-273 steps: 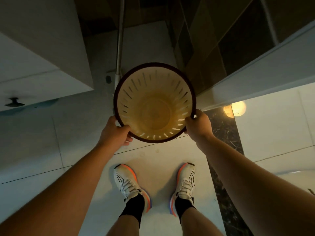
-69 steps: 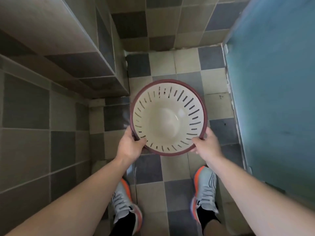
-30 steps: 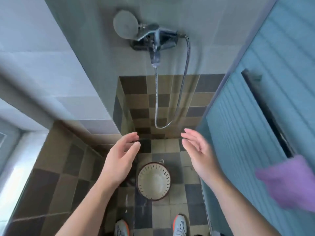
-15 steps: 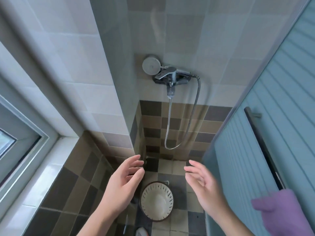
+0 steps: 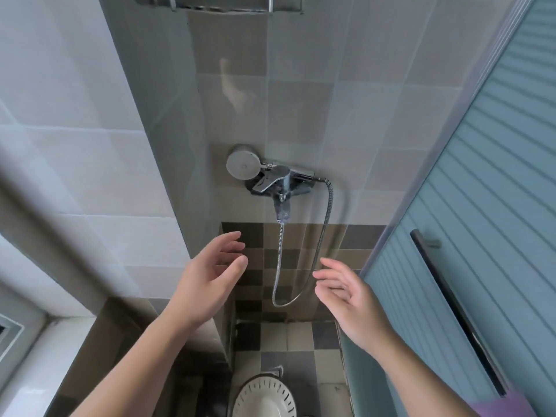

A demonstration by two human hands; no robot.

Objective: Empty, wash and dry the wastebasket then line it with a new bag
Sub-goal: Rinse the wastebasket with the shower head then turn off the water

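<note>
Wastebasket (image 5: 264, 397) is sitting upright on the checkered floor tiles (image 5: 301, 338) at the bottom edge of the view, its slotted cream inside facing up and its lower part cut off by the frame; neither hand is touching it. Far left, a window frame (image 5: 18, 335) is showing beside pale wall tiles (image 5: 60, 115). The left hand (image 5: 204, 284) is hovering in the air well above the basket, fingers spread and only loosely bent, holding nothing. Just right of it, a shower head (image 5: 242, 165) is resting on the chrome mixer tap (image 5: 276, 182) fixed to the far wall, and the metal hose (image 5: 304, 260) is hanging in a loop between the two hands. The right hand (image 5: 349, 308) is likewise floating free, palm turned inward, fingers relaxed and apart, gripping nothing. Further right, a frosted blue door (image 5: 481, 206) with a dark handle bar (image 5: 445, 296) is standing, and a purple cloth (image 5: 508, 407) is peeking in at the bottom right corner.
</note>
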